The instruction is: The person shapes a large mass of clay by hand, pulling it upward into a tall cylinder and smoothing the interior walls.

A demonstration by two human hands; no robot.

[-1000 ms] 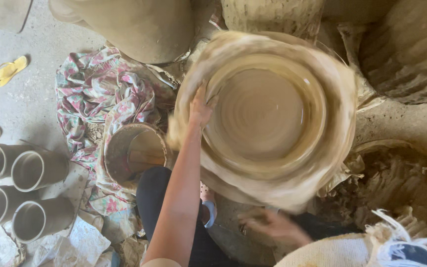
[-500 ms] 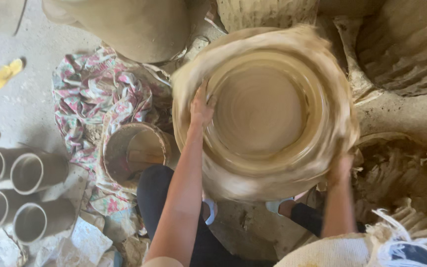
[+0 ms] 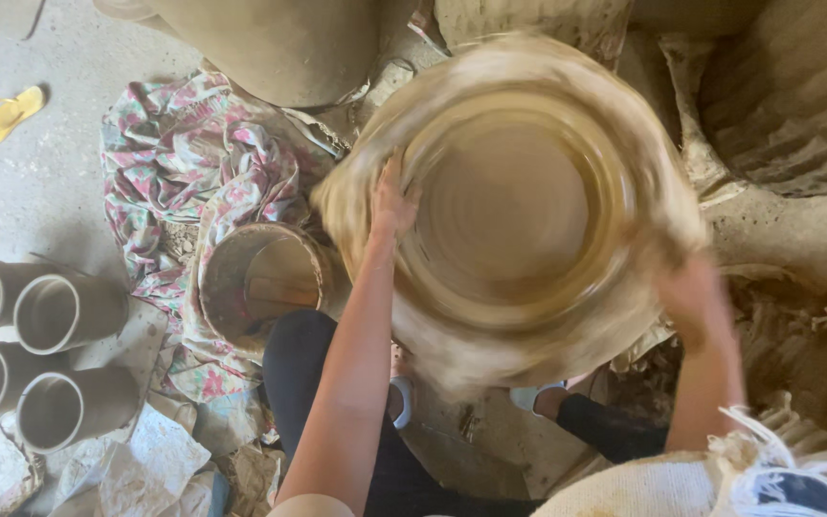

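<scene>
— What changed since a moment ago?

— Up at the near right edge of the clay bowl point(image 3: 519, 215), my right hand point(image 3: 689, 292) now rests against the outer rim; a second ago it was down low by my knee. My left hand point(image 3: 390, 206) has stayed on the left rim the whole time.

— How are your hands set?

— Left hand lies flat on the rim, fingers point(image 3: 396, 177) together and pointing toward the middle of the bowl. The right is blurred, so I cannot tell whether its fingers are spread or curled.

— Where is the bowl?

— It sits just ahead of my knees, wide and shallow, its surface smeared with motion.

— What lies around it?

— Left of the bowl, almost touching, stands a clay-crusted bucket point(image 3: 260, 282) on a flowered cloth point(image 3: 179, 158). Farther left of the bowl lie four grey clay cylinders point(image 3: 35, 359) on their sides, and beyond them two yellow sandals point(image 3: 10, 113).
</scene>
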